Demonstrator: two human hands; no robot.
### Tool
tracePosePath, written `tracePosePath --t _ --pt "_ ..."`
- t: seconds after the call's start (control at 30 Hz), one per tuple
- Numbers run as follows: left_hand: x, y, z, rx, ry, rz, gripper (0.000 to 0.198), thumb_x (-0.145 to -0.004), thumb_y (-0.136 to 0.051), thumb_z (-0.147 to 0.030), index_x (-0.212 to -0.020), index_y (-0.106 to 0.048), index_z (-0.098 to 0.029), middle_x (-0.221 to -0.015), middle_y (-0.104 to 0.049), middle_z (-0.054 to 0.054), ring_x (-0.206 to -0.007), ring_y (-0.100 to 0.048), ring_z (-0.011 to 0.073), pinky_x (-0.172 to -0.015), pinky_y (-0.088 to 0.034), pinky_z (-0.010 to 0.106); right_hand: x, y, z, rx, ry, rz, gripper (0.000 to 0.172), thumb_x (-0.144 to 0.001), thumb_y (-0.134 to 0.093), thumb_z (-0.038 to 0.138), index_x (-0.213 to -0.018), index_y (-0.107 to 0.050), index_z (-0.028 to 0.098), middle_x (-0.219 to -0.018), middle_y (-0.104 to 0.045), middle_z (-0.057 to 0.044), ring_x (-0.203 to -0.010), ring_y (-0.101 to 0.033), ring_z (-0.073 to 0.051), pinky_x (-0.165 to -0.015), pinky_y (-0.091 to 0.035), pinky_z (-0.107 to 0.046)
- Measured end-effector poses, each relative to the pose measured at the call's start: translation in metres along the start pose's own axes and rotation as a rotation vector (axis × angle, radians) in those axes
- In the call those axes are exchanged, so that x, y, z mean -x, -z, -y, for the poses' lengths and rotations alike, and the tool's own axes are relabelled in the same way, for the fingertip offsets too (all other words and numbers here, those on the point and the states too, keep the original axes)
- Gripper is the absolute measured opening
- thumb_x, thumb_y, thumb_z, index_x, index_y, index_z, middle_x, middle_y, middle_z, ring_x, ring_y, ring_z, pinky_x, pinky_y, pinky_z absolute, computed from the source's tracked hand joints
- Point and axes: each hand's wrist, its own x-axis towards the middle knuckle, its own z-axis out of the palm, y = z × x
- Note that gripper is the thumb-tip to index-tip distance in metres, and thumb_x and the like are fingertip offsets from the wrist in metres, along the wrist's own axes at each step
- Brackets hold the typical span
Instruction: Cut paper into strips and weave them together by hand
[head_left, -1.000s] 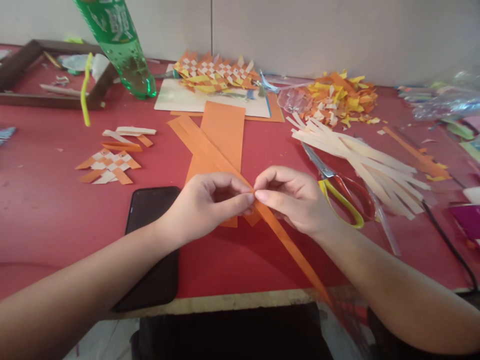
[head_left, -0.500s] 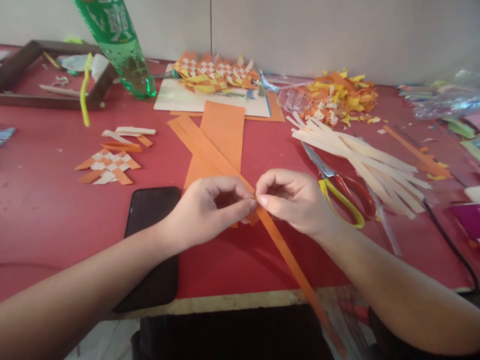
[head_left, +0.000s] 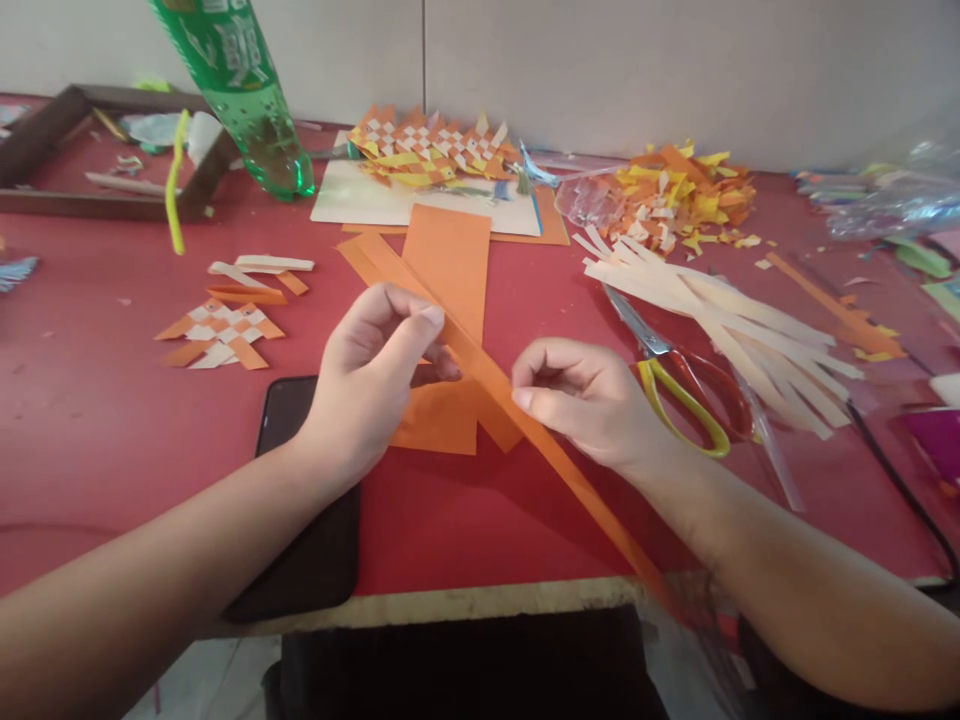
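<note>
A long orange paper strip [head_left: 570, 465] runs diagonally from beyond my hands down past the table's front edge. My right hand [head_left: 581, 400] pinches it near the middle between thumb and curled fingers. Farther up the strip, my left hand [head_left: 379, 375] has its thumb and bent fingers at the strip's left edge, closed on it. Beneath lie orange paper sheets [head_left: 450, 255], one upright and another slanting, partly covered by the strip and my left hand. A black phone [head_left: 307, 560] lies under my left forearm. Scissors [head_left: 679, 385] with red and yellow handles rest beside my right hand.
Cream paper strips [head_left: 720, 310] fan out at right, near a pile of orange and yellow scraps [head_left: 675, 195]. A woven paper fish [head_left: 221, 330] lies left. Behind stand a tilted green bottle [head_left: 240, 100], a dark frame [head_left: 45, 195] and more woven pieces [head_left: 427, 145] on white card.
My left hand has moved up and left along the strip, away from my right hand. My right hand stays in place, pinching the strip.
</note>
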Motion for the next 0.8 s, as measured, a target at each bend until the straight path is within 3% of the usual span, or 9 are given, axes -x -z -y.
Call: tracePosePath --t 0.07,0.23,0.4,0.63,0.7,0.8 --pt "0.0 0.001 0.0 0.001 0.051 0.038 0.013 -0.086 -0.064 -0.029 -0.08 -0.057 -0.021 -0.071 -0.056 -0.006 -0.058 -0.061 0.0077 -0.064 -0.058 0.023 0.0 0.0 -0.001 -0.007 0.0 -0.008 0.009 -0.074 -0.06 0.009 -0.068 -0.058 0.016 -0.062 -0.05 0.005 -0.052 -0.039 -0.005 -0.047 -0.027 -0.022" --pt "0.003 0.001 0.001 -0.245 0.268 0.311 0.022 -0.074 -0.079 -0.033 -0.081 -0.068 -0.015 -0.075 -0.069 0.002 -0.07 -0.067 0.0133 -0.065 -0.056 0.022 0.001 -0.001 -0.001 -0.015 -0.016 -0.012 0.008 -0.075 -0.06 0.012 -0.07 -0.057 0.017 -0.061 -0.048 0.005 -0.052 -0.038 -0.006 -0.048 -0.029 -0.022" --pt "0.003 0.0 0.002 -0.199 0.275 0.263 0.026 -0.075 -0.079 -0.037 -0.075 -0.066 -0.014 -0.071 -0.07 0.002 -0.069 -0.068 0.0125 -0.067 -0.056 0.02 -0.001 -0.001 0.001 0.004 -0.018 -0.001 0.008 -0.075 -0.06 0.015 -0.069 -0.056 0.018 -0.061 -0.05 0.004 -0.053 -0.041 -0.008 -0.049 -0.032 -0.023" --pt "-0.007 0.005 0.005 -0.01 0.054 -0.007 0.022 -0.085 -0.068 -0.036 -0.075 -0.06 -0.017 -0.068 -0.059 -0.004 -0.062 -0.061 0.0089 -0.065 -0.057 0.023 -0.001 0.002 -0.002 0.025 -0.051 0.0 0.009 -0.072 -0.061 0.011 -0.067 -0.056 0.016 -0.061 -0.049 0.005 -0.051 -0.038 -0.006 -0.046 -0.027 -0.022" --pt "-0.007 0.006 0.004 -0.076 0.07 0.039 0.024 -0.084 -0.068 -0.04 -0.077 -0.062 -0.018 -0.071 -0.061 -0.002 -0.065 -0.062 0.0102 -0.065 -0.056 0.023 0.0 0.001 -0.002 0.008 -0.054 -0.007 0.008 -0.073 -0.061 0.012 -0.068 -0.056 0.016 -0.06 -0.048 0.006 -0.05 -0.037 -0.005 -0.045 -0.026 -0.022" --pt "-0.002 0.007 0.002 -0.313 0.176 0.249 0.029 -0.077 -0.075 -0.043 -0.071 -0.064 -0.016 -0.07 -0.066 0.001 -0.068 -0.065 0.0146 -0.064 -0.054 0.024 0.0 0.0 -0.003 -0.017 -0.057 -0.004 0.007 -0.074 -0.06 0.012 -0.069 -0.056 0.017 -0.058 -0.046 0.007 -0.048 -0.034 -0.005 -0.044 -0.023 -0.022"
